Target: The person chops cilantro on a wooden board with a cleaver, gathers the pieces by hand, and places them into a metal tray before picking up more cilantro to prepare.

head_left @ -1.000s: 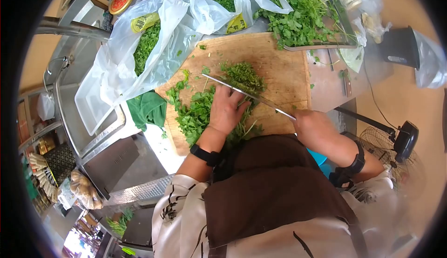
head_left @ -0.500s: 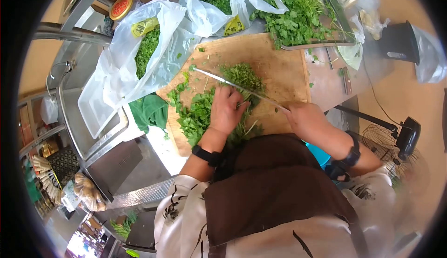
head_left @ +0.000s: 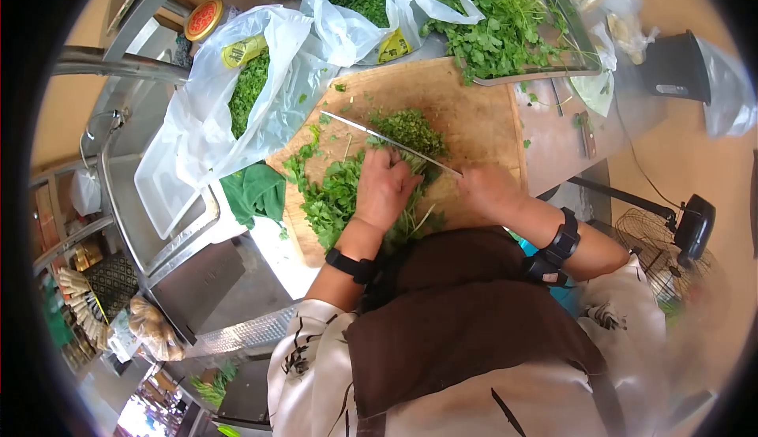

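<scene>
Left hand (head_left: 384,187) presses flat, fingers curled, on a bunch of leafy herbs (head_left: 335,196) lying on the wooden cutting board (head_left: 474,117); it pins the bunch down, not lifting it. Right hand (head_left: 489,192) is clenched around the handle of a long knife (head_left: 387,142), handle itself hidden in the fist. Blade runs diagonally up-left across the board, edge down at the front of the left fingers, sitting between the whole herbs and a pile of chopped herbs (head_left: 409,129) just beyond it. Chopped pile touches the blade's far side. Stems of the bunch stick out toward the person's apron (head_left: 458,318) at the board's near edge. Black bands on both wrists.

Left of the board: green cloth (head_left: 254,191), touching the board's corner, and a white plastic bag (head_left: 229,97) holding chopped greens. 2nd plastic bag (head_left: 379,3) with greens at the board's far edge. Metal tray (head_left: 588,50) heaped with loose unchopped greens at the far right, its rim overlapping the board's corner. Steel sink (head_left: 142,200) far left, red-lidded jar (head_left: 203,18) behind the bags
</scene>
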{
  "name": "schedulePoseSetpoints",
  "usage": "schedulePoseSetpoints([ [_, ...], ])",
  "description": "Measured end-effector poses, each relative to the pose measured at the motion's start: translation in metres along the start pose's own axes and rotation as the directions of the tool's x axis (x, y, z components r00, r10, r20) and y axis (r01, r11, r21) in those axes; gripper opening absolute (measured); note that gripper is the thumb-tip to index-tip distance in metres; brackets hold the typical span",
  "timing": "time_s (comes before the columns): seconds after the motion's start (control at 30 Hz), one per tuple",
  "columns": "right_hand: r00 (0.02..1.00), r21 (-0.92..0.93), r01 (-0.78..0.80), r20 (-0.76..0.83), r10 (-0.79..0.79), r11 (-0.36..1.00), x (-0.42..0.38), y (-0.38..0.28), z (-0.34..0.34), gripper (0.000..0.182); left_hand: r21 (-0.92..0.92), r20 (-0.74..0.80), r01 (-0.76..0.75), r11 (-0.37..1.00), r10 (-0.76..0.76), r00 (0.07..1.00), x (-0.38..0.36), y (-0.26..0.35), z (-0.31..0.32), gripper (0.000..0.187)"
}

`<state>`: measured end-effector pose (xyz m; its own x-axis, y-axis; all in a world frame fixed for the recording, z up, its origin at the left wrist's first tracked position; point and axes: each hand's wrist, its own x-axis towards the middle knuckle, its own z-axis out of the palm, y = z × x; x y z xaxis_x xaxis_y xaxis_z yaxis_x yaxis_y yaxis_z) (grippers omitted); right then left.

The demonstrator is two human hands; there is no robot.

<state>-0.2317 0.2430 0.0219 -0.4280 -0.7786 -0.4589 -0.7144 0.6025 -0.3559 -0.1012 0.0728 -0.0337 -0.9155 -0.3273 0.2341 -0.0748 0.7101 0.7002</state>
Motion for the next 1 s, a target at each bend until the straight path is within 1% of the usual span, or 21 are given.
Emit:
schedulePoseSetpoints([
  [0.07, 0.999, 0.004, 0.024, 0.04, -0.025, 1.0, 0.001, 0.004, -0.009, 0.023, -0.009, -0.033, -0.015, 1.0, 0.015, 0.999, 0.001, 0.0, 0.002, 0.03],
  [0.17, 0.991, -0.007, 0.115, -0.066, -0.115, 0.993, -0.013, 0.01, -0.013, 0.022, 0.017, -0.004, 0.038, 0.999, -0.038, 0.999, 0.002, 0.009, -0.006, 0.025],
  [0.27, 0.998, 0.034, 0.018, -0.059, -0.016, 0.999, -0.047, -0.014, -0.054, 0.019, 0.056, -0.017, 0.022, 0.998, -0.021, 1.0, 0.002, 0.013, -0.008, 0.023],
  [0.37, 0.999, -0.033, 0.016, 0.039, -0.015, 0.999, -0.067, -0.015, -0.068, 0.011, 0.06, -0.043, -0.032, 0.998, 0.034, 0.998, 0.0, 0.003, 0.001, 0.021],
  [0.47, 0.995, -0.023, -0.049, 0.084, 0.051, 0.999, -0.073, -0.02, -0.075, 0.012, -0.005, -0.055, 0.006, 1.0, -0.006, 0.998, 0.001, 0.002, 0.001, 0.02],
  [0.57, 0.993, -0.092, 0.032, 0.12, -0.02, 0.995, -0.061, -0.005, -0.046, 0.014, -0.049, -0.021, 0.077, 0.996, -0.078, 0.997, -0.001, 0.0, 0.002, 0.02],
  [0.67, 0.995, -0.029, -0.017, 0.094, 0.019, 0.999, -0.02, -0.004, -0.018, 0.017, -0.003, 0.035, 0.081, 0.997, -0.081, 0.996, 0.0, 0.005, -0.003, 0.02],
  [0.77, 0.997, -0.03, 0.054, -0.056, -0.056, 0.998, 0.0, 0.0, 0.011, 0.022, -0.008, 0.042, 0.037, 0.999, -0.037, 0.998, 0.001, 0.006, -0.009, 0.02],
  [0.87, 0.988, -0.046, 0.131, -0.079, -0.134, 0.99, -0.008, 0.008, 0.002, 0.024, 0.013, 0.002, 0.033, 0.999, -0.033, 0.999, -0.003, 0.007, -0.008, 0.02],
  [0.97, 0.998, 0.03, 0.001, -0.059, 0.0, 1.0, -0.045, -0.013, -0.04, 0.024, -0.001, -0.056, 0.056, 0.998, -0.056, 0.997, -0.008, 0.005, -0.003, 0.02],
  [1.0, 1.0, 0.004, -0.01, -0.03, 0.01, 1.0, -0.058, -0.017, -0.049, 0.023, -0.018, -0.064, 0.043, 0.999, -0.044, 0.997, -0.009, 0.004, -0.001, 0.02],
])
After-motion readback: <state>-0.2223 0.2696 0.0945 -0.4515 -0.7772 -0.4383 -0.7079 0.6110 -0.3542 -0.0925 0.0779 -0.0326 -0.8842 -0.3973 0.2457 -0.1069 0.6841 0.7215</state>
